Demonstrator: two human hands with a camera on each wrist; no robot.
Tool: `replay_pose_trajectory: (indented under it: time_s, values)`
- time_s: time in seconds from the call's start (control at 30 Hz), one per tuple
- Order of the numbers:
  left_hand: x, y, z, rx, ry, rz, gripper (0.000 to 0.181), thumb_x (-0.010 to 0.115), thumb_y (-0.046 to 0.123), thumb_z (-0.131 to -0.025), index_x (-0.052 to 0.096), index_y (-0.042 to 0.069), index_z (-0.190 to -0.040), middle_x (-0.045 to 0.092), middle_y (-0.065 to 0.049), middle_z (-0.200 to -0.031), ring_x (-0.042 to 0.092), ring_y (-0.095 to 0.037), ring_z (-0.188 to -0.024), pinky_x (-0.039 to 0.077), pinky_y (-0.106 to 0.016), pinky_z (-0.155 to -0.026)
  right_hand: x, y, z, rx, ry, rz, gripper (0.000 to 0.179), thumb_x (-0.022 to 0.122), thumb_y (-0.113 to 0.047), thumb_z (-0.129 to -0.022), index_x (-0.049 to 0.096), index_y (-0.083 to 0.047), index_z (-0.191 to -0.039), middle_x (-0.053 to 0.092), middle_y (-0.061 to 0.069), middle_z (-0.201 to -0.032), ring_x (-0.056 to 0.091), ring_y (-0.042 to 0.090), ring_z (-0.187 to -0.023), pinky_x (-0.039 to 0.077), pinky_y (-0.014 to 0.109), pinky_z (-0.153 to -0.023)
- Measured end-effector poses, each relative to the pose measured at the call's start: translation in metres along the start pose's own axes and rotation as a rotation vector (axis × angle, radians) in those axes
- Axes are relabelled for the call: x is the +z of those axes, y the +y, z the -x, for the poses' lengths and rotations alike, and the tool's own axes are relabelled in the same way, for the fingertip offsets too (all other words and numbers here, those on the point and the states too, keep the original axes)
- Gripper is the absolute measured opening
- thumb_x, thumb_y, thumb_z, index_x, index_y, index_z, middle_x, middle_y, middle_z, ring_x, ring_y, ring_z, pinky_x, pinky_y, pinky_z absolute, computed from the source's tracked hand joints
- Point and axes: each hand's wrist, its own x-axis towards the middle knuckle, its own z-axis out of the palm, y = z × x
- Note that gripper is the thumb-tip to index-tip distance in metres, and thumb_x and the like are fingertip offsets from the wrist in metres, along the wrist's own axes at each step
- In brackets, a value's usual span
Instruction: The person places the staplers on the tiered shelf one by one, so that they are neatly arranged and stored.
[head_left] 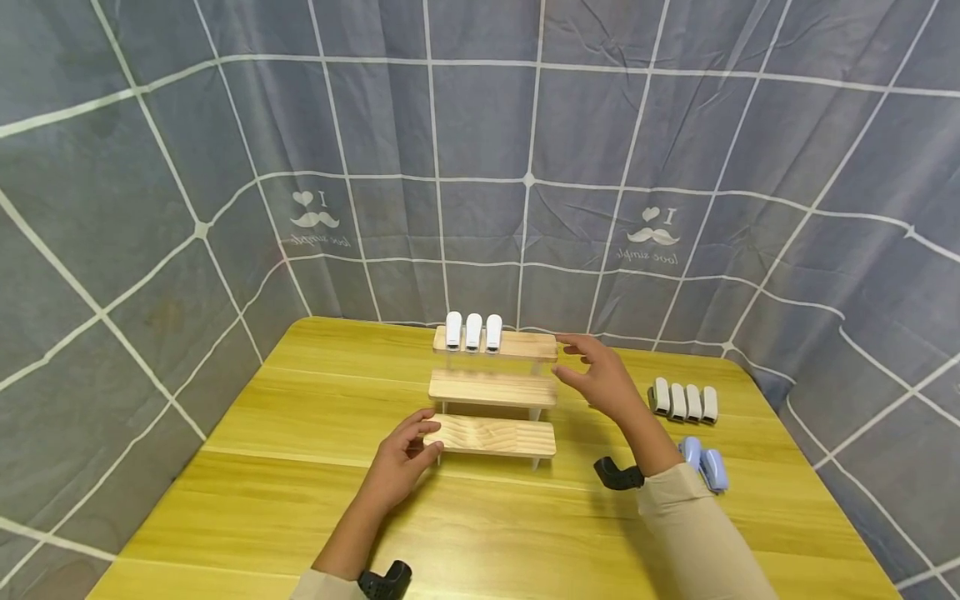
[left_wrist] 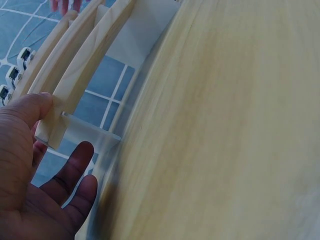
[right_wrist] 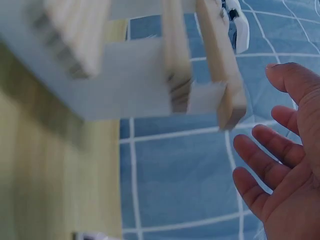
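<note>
A grey curtain with white grid lines stands beyond both hands, and the yellow wooden table lies beneath them. The three-tier rack sits between the hands. The left hand grips the left end of its bottom board; the right hand is spread wide beside the right end of the top board. That board bears three white staplers in a row, left of the right hand. Four pale staplers lie to the right of that hand, and two blue staplers beside the right forearm. Only the left wrist view shows the thumb laid on the board; the right wrist view shows a gap between the right fingers and the rack.
</note>
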Motion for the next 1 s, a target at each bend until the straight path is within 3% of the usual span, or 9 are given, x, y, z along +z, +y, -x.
replay_pose_trajectory:
  time_s: [0.47,0.73,1.0]
  values:
    - [0.001,-0.003,-0.001,0.0,-0.005,-0.001,0.03,0.073,0.019,-0.093,0.068,0.01,-0.121,0.051,-0.003,-0.146,0.058,-0.022,-0.115,0.05,-0.038,-0.092,-0.002,0.049,0.075,0.071,0.068,-0.016,0.049,0.075,-0.016,-0.091,0.057,0.0,-0.134,0.059,0.021,-0.131,0.059,0.038,-0.114,0.046,0.058,-0.094]
    - [0.002,-0.003,0.0,0.009,0.002,0.01,0.029,0.073,0.014,-0.092,0.068,0.008,-0.12,0.053,-0.005,-0.144,0.058,-0.022,-0.113,0.05,-0.034,-0.09,-0.012,0.062,0.11,0.146,0.102,0.051,0.048,0.074,-0.02,-0.092,0.058,-0.003,-0.134,0.061,0.019,-0.129,0.06,0.037,-0.115,0.046,0.056,-0.094]
    - [0.003,-0.003,-0.002,0.048,0.017,-0.013,0.029,0.073,0.012,-0.091,0.069,0.006,-0.119,0.054,-0.009,-0.143,0.06,-0.024,-0.109,0.052,-0.032,-0.086,-0.026,0.072,0.134,0.167,0.126,0.083,0.048,0.073,-0.019,-0.092,0.057,-0.001,-0.134,0.061,0.022,-0.129,0.06,0.039,-0.113,0.046,0.057,-0.093]
